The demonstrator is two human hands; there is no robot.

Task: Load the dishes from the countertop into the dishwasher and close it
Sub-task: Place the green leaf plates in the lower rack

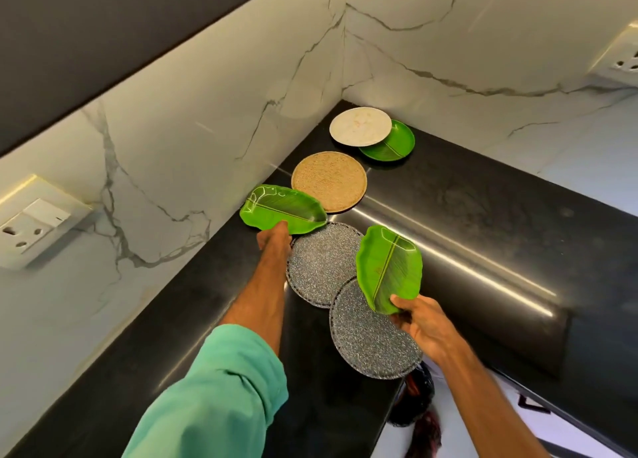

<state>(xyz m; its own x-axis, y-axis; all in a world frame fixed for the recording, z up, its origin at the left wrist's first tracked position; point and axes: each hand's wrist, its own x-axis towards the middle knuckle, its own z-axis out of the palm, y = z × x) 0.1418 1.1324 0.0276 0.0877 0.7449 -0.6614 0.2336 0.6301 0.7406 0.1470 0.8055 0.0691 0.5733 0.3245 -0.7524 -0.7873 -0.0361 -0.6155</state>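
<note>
Two green leaf-shaped plates are lifted above the black countertop [466, 209]. My left hand [274, 238] grips the near edge of the left leaf plate [281, 209]. My right hand [419, 323] pinches the near tip of the right leaf plate [390, 267], which tilts up. Under them lie two grey speckled round plates, one farther [321, 260] and one nearer [369, 336], overlapping. Farther back sit a tan woven round plate [329, 179], a white round plate [359, 126] and a green round plate [393, 146] partly under the white one. The dishwasher is out of view.
Marble walls meet in a corner behind the plates. A wall socket [32, 221] is at the left and another socket [621, 57] at the far right. The counter's front edge runs along the lower right, with dark items below it [414, 406].
</note>
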